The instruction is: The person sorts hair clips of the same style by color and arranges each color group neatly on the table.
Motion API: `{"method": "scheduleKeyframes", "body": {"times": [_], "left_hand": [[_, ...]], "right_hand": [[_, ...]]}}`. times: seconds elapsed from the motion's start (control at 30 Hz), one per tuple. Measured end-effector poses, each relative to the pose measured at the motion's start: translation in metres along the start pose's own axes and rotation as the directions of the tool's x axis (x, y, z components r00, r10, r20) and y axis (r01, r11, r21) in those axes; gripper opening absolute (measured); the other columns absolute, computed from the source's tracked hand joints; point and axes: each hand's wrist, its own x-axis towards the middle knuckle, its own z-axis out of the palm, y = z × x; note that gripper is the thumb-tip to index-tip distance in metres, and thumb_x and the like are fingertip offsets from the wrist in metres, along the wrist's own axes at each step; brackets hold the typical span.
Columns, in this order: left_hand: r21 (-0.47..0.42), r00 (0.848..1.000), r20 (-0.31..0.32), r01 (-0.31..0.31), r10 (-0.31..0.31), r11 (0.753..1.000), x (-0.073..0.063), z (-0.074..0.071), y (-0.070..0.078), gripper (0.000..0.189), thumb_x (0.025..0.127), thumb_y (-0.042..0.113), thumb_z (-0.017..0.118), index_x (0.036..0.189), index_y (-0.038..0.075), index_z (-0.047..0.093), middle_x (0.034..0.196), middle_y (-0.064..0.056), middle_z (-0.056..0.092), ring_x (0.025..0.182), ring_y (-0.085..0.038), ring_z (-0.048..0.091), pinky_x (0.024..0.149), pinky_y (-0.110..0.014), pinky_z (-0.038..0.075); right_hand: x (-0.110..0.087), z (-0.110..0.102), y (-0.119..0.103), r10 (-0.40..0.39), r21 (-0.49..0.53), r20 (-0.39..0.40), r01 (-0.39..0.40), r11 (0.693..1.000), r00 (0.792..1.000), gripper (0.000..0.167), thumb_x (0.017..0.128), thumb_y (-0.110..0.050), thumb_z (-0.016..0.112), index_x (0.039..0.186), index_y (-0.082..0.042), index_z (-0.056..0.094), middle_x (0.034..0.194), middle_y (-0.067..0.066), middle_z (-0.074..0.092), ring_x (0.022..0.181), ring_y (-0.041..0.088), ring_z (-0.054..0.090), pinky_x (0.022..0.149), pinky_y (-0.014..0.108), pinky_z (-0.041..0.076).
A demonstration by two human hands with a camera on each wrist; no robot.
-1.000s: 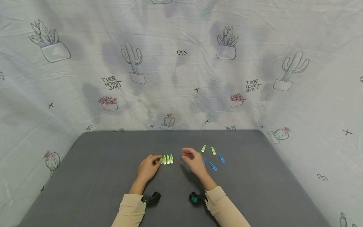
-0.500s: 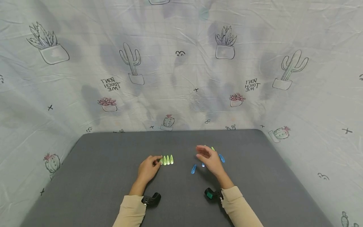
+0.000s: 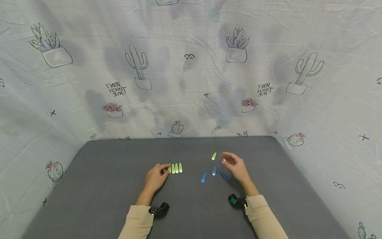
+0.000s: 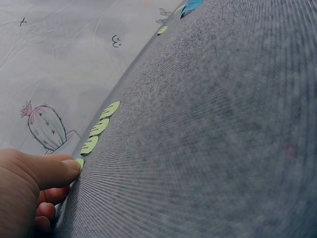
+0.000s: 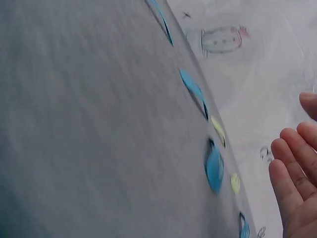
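Note:
My left hand pinches the leftmost of a short row of yellow-green snap hair clips, its end showing past the thumb in the left wrist view. Upright and side by side, more green clips continue the row to the right. My right hand hovers over the loose clips at right, fingers loosely bent and apart, holding nothing. Left of it lie a green hair clip and blue hair clips, one of them right beside the hand. Another green clip and a blue one show in the right wrist view.
The clips lie on a dark grey table with rounded far corners. A pale curtain printed with cacti hangs behind and along both sides. Each wrist wears a black band, the right band with a green patch.
My right hand has moved right, from beside the green row to over the loose clips, uncovering a blue clip and covering others. The left hand stays on the same clip.

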Motion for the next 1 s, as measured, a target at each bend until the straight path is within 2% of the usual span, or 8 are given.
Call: {"method": "scheduleKeyframes", "body": {"times": [0.1, 0.17, 0.27, 0.47, 0.63, 0.8, 1.0], "left_hand": [[-0.002, 1.000, 0.002, -0.001, 0.001, 1.000, 0.000, -0.001, 0.000, 0.026, 0.084, 0.018, 0.071, 0.109, 0.016, 0.072, 0.074, 0.005, 0.051, 0.060, -0.008, 0.040, 0.056, -0.027, 0.031], [-0.003, 1.000, 0.004, 0.001, -0.001, 1.000, 0.000, -0.001, 0.000, 0.026, 0.084, 0.018, 0.071, 0.110, 0.016, 0.072, 0.074, 0.005, 0.051, 0.059, -0.008, 0.040, 0.056, -0.027, 0.031], [-0.003, 1.000, 0.003, 0.002, -0.002, 1.000, 0.000, -0.002, 0.000, 0.026, 0.084, 0.019, 0.071, 0.110, 0.016, 0.072, 0.075, 0.005, 0.051, 0.060, -0.008, 0.040, 0.056, -0.027, 0.032], [0.000, 1.000, -0.001, 0.001, -0.001, 1.000, 0.000, -0.001, 0.000, 0.025, 0.084, 0.019, 0.071, 0.109, 0.017, 0.072, 0.075, 0.005, 0.051, 0.059, -0.008, 0.040, 0.057, -0.027, 0.032], [-0.006, 1.000, 0.002, 0.003, -0.003, 1.000, -0.001, 0.000, 0.001, 0.025, 0.083, 0.019, 0.071, 0.108, 0.017, 0.073, 0.074, 0.006, 0.051, 0.059, -0.008, 0.040, 0.056, -0.026, 0.031], [-0.009, 1.000, -0.003, -0.002, 0.002, 1.000, -0.001, 0.000, 0.001, 0.025, 0.083, 0.019, 0.071, 0.108, 0.016, 0.073, 0.074, 0.005, 0.051, 0.059, -0.007, 0.040, 0.056, -0.026, 0.032], [-0.004, 1.000, 0.005, 0.009, -0.009, 1.000, 0.001, -0.001, -0.001, 0.025, 0.084, 0.019, 0.071, 0.109, 0.016, 0.072, 0.074, 0.005, 0.051, 0.059, -0.008, 0.040, 0.056, -0.027, 0.031]], "right_hand": [[0.005, -0.009, 0.018, 0.026, -0.017, -0.020, -0.026, 1.000, 0.999, 0.041, 0.088, 0.001, 0.063, 0.125, 0.014, 0.051, 0.124, 0.033, 0.054, 0.117, 0.047, 0.051, 0.094, 0.032, 0.047], [0.009, -0.014, 0.030, 0.047, -0.043, -0.029, -0.048, 0.998, 0.998, 0.041, 0.089, -0.002, 0.063, 0.126, 0.011, 0.052, 0.125, 0.030, 0.055, 0.117, 0.044, 0.052, 0.091, 0.020, 0.046], [0.015, -0.021, 0.042, 0.074, -0.083, -0.036, -0.077, 0.994, 0.997, 0.041, 0.089, -0.007, 0.064, 0.126, 0.007, 0.054, 0.125, 0.026, 0.057, 0.116, 0.040, 0.054, 0.086, 0.012, 0.044], [0.023, -0.025, 0.048, 0.155, -0.137, -0.023, -0.156, 0.978, 0.988, 0.040, 0.089, -0.011, 0.066, 0.124, 0.005, 0.057, 0.121, 0.025, 0.060, 0.110, 0.037, 0.058, 0.084, 0.026, 0.050], [0.026, -0.025, 0.049, 0.230, -0.197, 0.013, -0.223, 0.955, 0.973, 0.040, 0.090, -0.010, 0.064, 0.126, 0.005, 0.056, 0.120, 0.023, 0.060, 0.109, 0.035, 0.058, 0.085, 0.038, 0.050], [0.031, -0.024, 0.049, 0.272, -0.262, 0.030, -0.255, 0.931, 0.962, 0.039, 0.090, -0.008, 0.063, 0.126, 0.004, 0.055, 0.120, 0.023, 0.060, 0.110, 0.035, 0.058, 0.085, 0.040, 0.050], [0.038, -0.018, 0.047, 0.283, -0.299, 0.004, -0.268, 0.916, 0.959, 0.038, 0.087, -0.005, 0.065, 0.124, 0.005, 0.057, 0.116, 0.022, 0.061, 0.106, 0.034, 0.059, 0.083, 0.039, 0.051]]}}
